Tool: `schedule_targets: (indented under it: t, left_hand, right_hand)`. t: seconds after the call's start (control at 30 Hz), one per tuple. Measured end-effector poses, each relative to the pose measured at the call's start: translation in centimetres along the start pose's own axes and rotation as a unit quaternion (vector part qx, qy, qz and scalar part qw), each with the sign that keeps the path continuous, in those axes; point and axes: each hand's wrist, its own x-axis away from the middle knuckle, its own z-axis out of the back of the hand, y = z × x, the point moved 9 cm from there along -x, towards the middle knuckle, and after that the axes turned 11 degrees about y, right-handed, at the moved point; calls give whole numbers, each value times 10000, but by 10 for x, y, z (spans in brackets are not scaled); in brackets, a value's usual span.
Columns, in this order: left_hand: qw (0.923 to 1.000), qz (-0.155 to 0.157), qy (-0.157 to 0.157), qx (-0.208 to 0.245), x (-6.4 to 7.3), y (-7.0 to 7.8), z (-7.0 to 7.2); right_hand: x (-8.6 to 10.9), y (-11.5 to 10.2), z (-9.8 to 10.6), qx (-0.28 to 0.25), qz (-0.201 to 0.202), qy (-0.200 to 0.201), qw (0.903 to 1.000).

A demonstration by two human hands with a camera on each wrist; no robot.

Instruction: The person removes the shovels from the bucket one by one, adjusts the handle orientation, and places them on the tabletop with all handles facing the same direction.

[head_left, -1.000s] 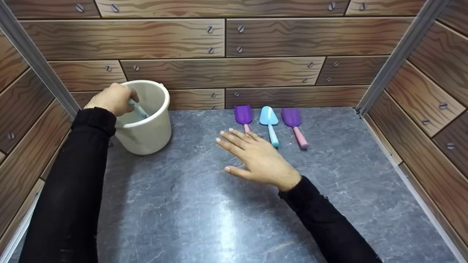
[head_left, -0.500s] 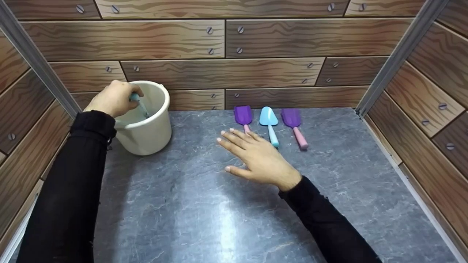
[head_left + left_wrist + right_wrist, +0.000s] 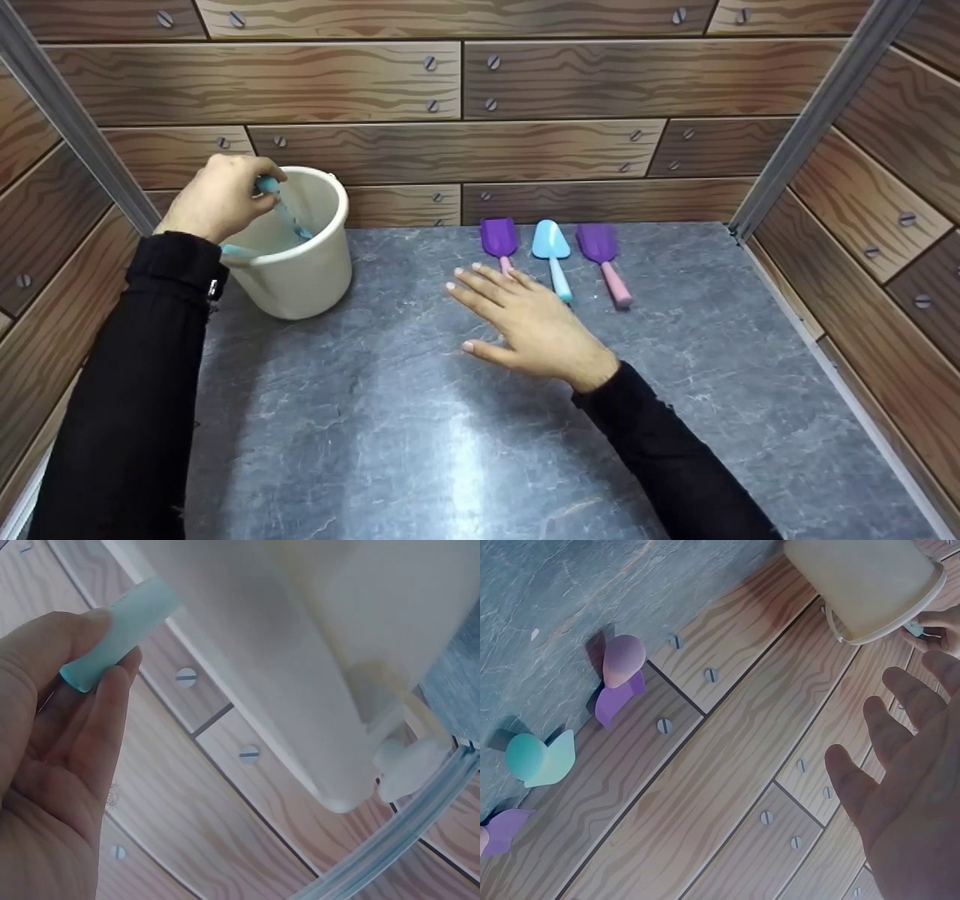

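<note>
- The left hand (image 3: 214, 196) is over the left side of the bucket (image 3: 300, 285); its fingers (image 3: 111, 701) pinch a blue tool (image 3: 139, 622) near the end of the handle, thumb against fingertips.
- The tool slants at the bucket's mouth, its other end hidden behind the rim in the left wrist view. A pale blue edge (image 3: 241, 250) shows at the rim's left; whether it belongs to the same tool I cannot tell.
- So near the end, the pinch probably lets the tool swing; a hold further along the handle should steer better.
- Guide the tool steeply through the bucket's mouth, without levering on the rim, since the bucket looks light enough to tip.
- The right hand (image 3: 536, 330), to the bucket's right and nearer the person, has its fingers spread and holds nothing; it could brace the bucket's wall. Whether it touches the worktop (image 3: 360, 435) I cannot tell.
- Well to the bucket's right lie a purple scoop (image 3: 499, 236), a blue trowel (image 3: 551, 240) and a second scoop (image 3: 598, 241). In the head view the right fingers overlap the first scoop's handle, so that hand is best raised before it swings toward the bucket.
</note>
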Motion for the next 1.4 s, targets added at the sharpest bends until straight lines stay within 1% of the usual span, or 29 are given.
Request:
schedule_targets:
  t: [0.13,0.37,0.57,0.73,0.93,1.13,1.4]
  left_hand:
    - [9995,-44,296,59,1,5,8]
    - [9979,-152,622,42,6,24,19]
    - [9951,-291,946,40,10,36,30]
    - [9931,-360,1117,50,12,44,38]
    - [9910,-336,1293,129,14,52,51]
    - [9861,-367,1616,111,16,61,65]
    - [9756,-490,2137,96,22,73,78]
  right_hand:
    - [0,0,0,-25,-24,-14,10000]
    - [1,1,-1,-34,-52,28,10000]
    - [1,2,-1,-20,-60,22,10000]
    - [1,2,0,0,-72,8,10000]
    - [0,2,1,-6,-69,50,10000]
    - [0,2,2,8,-37,68,10000]
    - [0,4,4,31,-56,81,9999]
